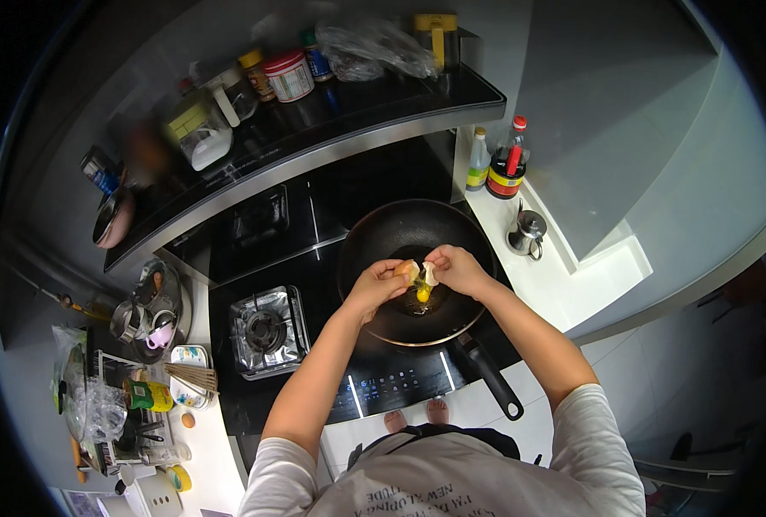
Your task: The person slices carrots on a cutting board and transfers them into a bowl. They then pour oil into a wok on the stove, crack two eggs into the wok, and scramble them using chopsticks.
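Observation:
Over a dark wok (pixel 383 239), my left hand (pixel 377 285) holds one part of a cracked brown eggshell (pixel 407 269). The other shell piece (pixel 429 274), its pale inside showing, is pinched in the fingers of my right hand (pixel 458 270). Between the two pieces a yellow egg yolk (pixel 423 295) hangs or drops with its clear white. Something shiny, likely oil, lies in the bottom of the wok below. The wok's black handle (pixel 496 381) points towards me on the right.
A gas burner (pixel 266 331) with foil lining lies left of the wok. Another brown egg (pixel 188 421) rests on the left counter near a bundle of brown sticks (pixel 192 376). At the right stand a sauce bottle (pixel 507 169) and a metal pot (pixel 527 234). Above, a shelf (pixel 357 119) holds jars.

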Demonstrator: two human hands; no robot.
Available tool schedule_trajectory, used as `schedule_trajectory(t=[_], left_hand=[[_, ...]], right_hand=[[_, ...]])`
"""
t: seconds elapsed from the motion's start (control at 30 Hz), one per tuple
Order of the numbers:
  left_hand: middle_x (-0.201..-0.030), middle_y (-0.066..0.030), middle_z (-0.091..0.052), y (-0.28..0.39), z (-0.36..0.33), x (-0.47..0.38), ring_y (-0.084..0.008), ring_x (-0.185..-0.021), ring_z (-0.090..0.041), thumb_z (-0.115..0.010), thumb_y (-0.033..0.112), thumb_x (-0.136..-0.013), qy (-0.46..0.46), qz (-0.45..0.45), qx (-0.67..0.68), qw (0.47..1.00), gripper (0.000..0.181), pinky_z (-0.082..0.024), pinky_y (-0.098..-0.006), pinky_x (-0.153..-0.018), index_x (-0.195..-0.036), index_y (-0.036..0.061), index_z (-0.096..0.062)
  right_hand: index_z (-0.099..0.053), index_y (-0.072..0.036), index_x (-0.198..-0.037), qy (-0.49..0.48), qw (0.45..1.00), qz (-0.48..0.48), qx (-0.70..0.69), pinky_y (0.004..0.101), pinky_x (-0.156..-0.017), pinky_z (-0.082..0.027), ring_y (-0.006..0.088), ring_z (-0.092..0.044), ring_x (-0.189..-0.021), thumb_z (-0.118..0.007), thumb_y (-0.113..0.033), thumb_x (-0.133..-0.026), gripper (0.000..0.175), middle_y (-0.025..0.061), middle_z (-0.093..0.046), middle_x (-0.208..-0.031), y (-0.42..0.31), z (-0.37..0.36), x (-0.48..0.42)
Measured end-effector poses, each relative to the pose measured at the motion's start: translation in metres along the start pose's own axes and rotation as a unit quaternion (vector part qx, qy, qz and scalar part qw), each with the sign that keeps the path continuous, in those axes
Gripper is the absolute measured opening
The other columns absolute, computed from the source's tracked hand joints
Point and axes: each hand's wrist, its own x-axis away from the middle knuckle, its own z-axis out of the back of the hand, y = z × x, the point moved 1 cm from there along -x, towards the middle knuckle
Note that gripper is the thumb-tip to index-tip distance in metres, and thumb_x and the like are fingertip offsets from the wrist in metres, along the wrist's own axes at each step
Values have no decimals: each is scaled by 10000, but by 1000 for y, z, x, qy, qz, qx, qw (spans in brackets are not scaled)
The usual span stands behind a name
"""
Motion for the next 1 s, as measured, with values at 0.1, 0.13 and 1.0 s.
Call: schedule_trajectory(t=[0.1, 0.13, 1.0], left_hand=[[-1044, -80, -613, 4, 0, -11, -162, -925, -610, -700, 69, -803, 44, -93, -166, 981, 430, -508, -252, -832, -1191, -10, -530], [-1016, -68, -596, 6, 0, -15, -165, -879, -602, -733, 65, -757, 51, -129, -199, 970, 451, -493, -257, -813, -1168, 15, -554], [-1008, -165, -580, 54, -10, 36, -388, -935, -553, -660, -34, -675, 246, -342, -498, 758, 373, -464, -423, -820, -1017, 39, -528]], right_hand=[[-611, 14, -931, 48, 996, 30, 73, 316, -746, -521, 240, -660, -812, -615, 8, -761, 170, 148, -662, -858, -3, -1, -7], [-609, 14, -927, 63, 991, 58, 103, 329, -746, -520, 269, -656, -818, -611, 8, -760, 168, 164, -656, -863, -2, 1, -10], [-539, -50, -796, 219, 844, 344, 348, 430, -694, -465, 333, -556, -816, -632, -28, -721, 122, 125, -560, -847, -57, 33, -10]])
